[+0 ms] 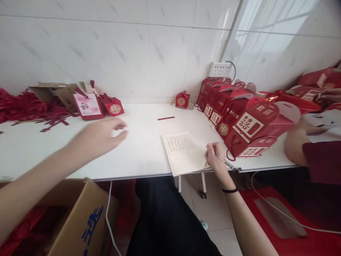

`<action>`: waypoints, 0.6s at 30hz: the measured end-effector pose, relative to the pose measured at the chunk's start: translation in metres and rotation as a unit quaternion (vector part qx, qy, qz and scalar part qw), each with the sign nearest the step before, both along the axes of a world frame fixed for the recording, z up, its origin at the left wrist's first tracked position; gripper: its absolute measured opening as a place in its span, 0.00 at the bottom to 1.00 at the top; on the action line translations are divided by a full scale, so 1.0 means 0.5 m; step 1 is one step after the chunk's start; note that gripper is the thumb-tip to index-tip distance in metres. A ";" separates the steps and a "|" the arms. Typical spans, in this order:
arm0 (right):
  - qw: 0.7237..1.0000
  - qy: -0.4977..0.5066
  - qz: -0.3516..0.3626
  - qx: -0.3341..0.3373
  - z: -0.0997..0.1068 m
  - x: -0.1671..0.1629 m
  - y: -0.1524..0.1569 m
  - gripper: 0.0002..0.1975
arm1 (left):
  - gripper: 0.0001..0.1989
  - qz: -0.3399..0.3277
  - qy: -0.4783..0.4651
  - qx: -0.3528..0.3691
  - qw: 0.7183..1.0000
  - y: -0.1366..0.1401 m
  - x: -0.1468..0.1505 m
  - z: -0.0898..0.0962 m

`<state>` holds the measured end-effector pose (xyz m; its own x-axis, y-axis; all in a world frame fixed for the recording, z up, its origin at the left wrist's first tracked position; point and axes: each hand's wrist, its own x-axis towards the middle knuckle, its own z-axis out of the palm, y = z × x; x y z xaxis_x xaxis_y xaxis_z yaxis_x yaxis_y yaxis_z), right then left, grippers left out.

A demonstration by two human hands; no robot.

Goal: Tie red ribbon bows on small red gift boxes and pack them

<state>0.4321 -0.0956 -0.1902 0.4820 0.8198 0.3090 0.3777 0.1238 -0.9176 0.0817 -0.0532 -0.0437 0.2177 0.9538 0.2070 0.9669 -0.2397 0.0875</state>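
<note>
My right hand (215, 159) is closed around a slim pen (228, 164) whose dark end points back toward the table edge. It rests at the right side of a cream lined notepad (183, 153), where rows of handwriting fill the upper part. A black band circles that wrist. My left hand (113, 133), blurred by motion, hovers over the white table (144, 142) with thumb and fingers apart and nothing between them. Just beyond it stand a small red box with a round gold emblem (115, 107) and a pink-fronted box (89, 105).
Red gift boxes (249, 124) line the right side. A small red pouch (182, 100) and a red strip (166, 118) lie farther back. Red ribbons (21, 105) are heaped left. An open cardboard carton (85, 220) stands below. Another person's arm (298, 142) is at right.
</note>
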 end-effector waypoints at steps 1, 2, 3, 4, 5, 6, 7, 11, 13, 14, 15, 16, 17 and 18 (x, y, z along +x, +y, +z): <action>1.000 -0.003 0.012 -0.006 0.001 0.002 0.001 0.20 | 0.17 -0.082 -0.001 -0.017 0.996 0.021 0.072 -0.004; 1.000 -0.008 0.021 -0.009 0.003 0.003 0.000 0.20 | 0.15 -0.147 -0.009 -0.035 0.989 0.041 0.141 -0.016; 0.999 -0.013 0.028 -0.012 0.006 0.003 -0.001 0.20 | 0.14 -0.195 -0.011 -0.063 0.979 0.062 0.204 -0.034; 0.999 -0.011 0.033 -0.013 0.010 0.003 -0.003 0.20 | 0.13 -0.237 -0.012 -0.081 0.968 0.081 0.261 -0.056; 0.999 -0.004 0.038 -0.013 0.013 0.002 -0.005 0.20 | 0.13 -0.276 -0.015 -0.088 0.957 0.099 0.308 -0.082; 0.999 0.007 0.045 -0.014 0.016 0.002 -0.006 0.19 | 0.13 -0.311 -0.025 -0.090 0.946 0.115 0.345 -0.108; 0.998 0.019 0.052 -0.015 0.018 0.002 -0.008 0.19 | 0.14 -0.329 -0.037 -0.088 0.940 0.129 0.374 -0.134; 0.997 0.036 0.058 -0.018 0.019 0.007 -0.009 0.16 | 0.16 -0.313 -0.096 -0.073 0.942 0.162 0.411 -0.212; 0.998 0.033 0.048 -0.020 0.017 0.010 -0.007 0.16 | 0.17 -0.310 -0.114 -0.100 0.939 0.166 0.404 -0.230; 0.998 0.031 0.044 -0.022 0.017 0.011 -0.005 0.16 | 0.18 -0.316 -0.119 -0.122 0.933 0.166 0.398 -0.233; 0.998 0.028 0.041 -0.025 0.017 0.012 -0.002 0.15 | 0.18 -0.326 -0.126 -0.146 0.925 0.163 0.392 -0.233; 0.998 0.027 0.041 -0.031 0.019 0.012 0.001 0.15 | 0.18 -0.339 -0.134 -0.173 0.915 0.160 0.388 -0.229; 0.998 0.028 0.042 -0.037 0.021 0.011 0.005 0.15 | 0.18 -0.350 -0.143 -0.204 0.903 0.157 0.384 -0.224; 0.998 0.031 0.042 -0.044 0.024 0.010 0.010 0.14 | 0.18 -0.355 -0.153 -0.236 0.892 0.154 0.382 -0.218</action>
<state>0.4369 -0.0907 -0.1780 0.4260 0.8811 0.2054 0.3111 0.0706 -0.9477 0.2729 0.0235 -0.1528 0.8036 0.5946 -0.0272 0.4995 -0.6488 0.5741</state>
